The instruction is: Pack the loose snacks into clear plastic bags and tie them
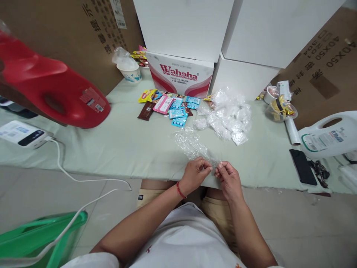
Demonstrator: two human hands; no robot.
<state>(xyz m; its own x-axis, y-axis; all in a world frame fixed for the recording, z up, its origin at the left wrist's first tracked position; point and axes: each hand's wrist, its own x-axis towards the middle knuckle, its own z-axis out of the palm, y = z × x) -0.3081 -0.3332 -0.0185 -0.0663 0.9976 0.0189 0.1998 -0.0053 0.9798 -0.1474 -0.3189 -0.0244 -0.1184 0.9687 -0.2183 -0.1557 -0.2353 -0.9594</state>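
A clear, crinkled plastic bag (192, 143) lies on the table near its front edge, one end drawn up toward me. My left hand (196, 173), with a red bracelet at the wrist, pinches that end between thumb and forefinger. Close beside it, my right hand (227, 176) also pinches the clear plastic. Past the bag sits a pile of small packets: a yellow packet (147, 95), a brown packet (146, 111), a pink packet (164, 104) and several blue sachets (178, 112). To their right is a heap of crumpled clear plastic bags (230, 115).
A red jug (55, 85) and a white power bank with a cable (23, 134) are at left. A Wahaha box (181, 76) stands behind, beside a paper cup (129, 71). At right are a white jug (331, 134), phone (303, 167), keys (319, 173) and snack tub (281, 109).
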